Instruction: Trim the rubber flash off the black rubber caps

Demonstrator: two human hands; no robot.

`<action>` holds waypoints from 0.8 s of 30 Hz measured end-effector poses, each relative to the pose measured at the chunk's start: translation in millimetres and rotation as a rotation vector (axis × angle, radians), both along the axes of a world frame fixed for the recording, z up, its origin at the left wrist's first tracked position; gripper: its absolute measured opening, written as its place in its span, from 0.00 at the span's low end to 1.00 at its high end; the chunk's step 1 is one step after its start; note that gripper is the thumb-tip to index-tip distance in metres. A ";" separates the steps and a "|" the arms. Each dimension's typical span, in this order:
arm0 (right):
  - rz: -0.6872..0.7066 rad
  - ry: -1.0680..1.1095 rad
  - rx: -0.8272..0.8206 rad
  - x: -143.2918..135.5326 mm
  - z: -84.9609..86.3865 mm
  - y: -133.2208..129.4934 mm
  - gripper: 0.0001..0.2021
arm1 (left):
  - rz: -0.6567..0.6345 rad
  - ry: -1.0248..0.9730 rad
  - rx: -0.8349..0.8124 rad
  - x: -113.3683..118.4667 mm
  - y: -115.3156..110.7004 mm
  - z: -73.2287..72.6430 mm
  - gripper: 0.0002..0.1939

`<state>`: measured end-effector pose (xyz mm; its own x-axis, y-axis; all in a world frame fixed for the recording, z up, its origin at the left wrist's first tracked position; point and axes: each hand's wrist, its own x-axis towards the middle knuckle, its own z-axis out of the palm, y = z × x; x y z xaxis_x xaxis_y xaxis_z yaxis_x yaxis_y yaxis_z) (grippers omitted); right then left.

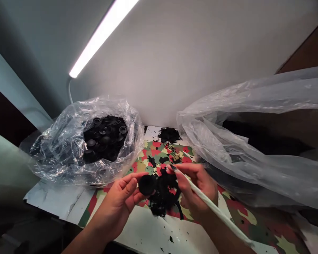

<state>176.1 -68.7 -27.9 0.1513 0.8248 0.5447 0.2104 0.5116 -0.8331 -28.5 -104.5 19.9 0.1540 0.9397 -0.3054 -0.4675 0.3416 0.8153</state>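
My left hand (124,194) pinches a round black rubber part (147,185) between thumb and fingers, above the camouflage-patterned sheet (145,155). To its right, my right hand (196,187) is closed on a long white stick-like tool (214,208), whose dark end lies at the fingertips and whose shaft runs down along the forearm. The two hands are apart. Between and below them lies a heap of black scraps (166,192). At the left, a clear plastic bag (60,141) stands open, holding many round black parts (106,135).
A large translucent bag (217,137) with dark contents gapes at the right. A smaller pile of black scraps (169,134) lies at the back by the wall. A lit tube lamp (103,37) hangs above the left bag. Loose black bits dot the white front surface (145,229).
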 end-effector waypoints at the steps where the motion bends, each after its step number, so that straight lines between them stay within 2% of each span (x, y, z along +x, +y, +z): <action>1: 0.051 -0.025 0.087 -0.2 3.7 -4.3 0.06 | 0.009 0.010 -0.017 1.4 0.8 -2.5 0.27; 4: 0.249 -0.107 0.315 -1.0 15.3 -12.6 0.11 | 0.040 0.059 -0.060 5.1 4.0 -6.3 0.26; 6: 0.311 -0.151 0.371 -1.9 20.0 -14.4 0.12 | 0.060 0.079 -0.065 7.7 6.3 -6.7 0.24; 14: 0.225 -0.320 0.399 -4.9 15.4 -10.4 0.05 | 0.086 0.144 -0.053 13.4 13.5 -10.4 0.22; 18: 0.282 -0.426 0.382 -2.6 15.1 -8.3 0.04 | 0.141 0.171 0.000 12.9 13.5 -12.7 0.20; 24: 0.290 -0.450 0.369 -1.7 17.6 -9.1 0.04 | 0.138 0.214 0.010 12.1 9.5 -12.8 0.20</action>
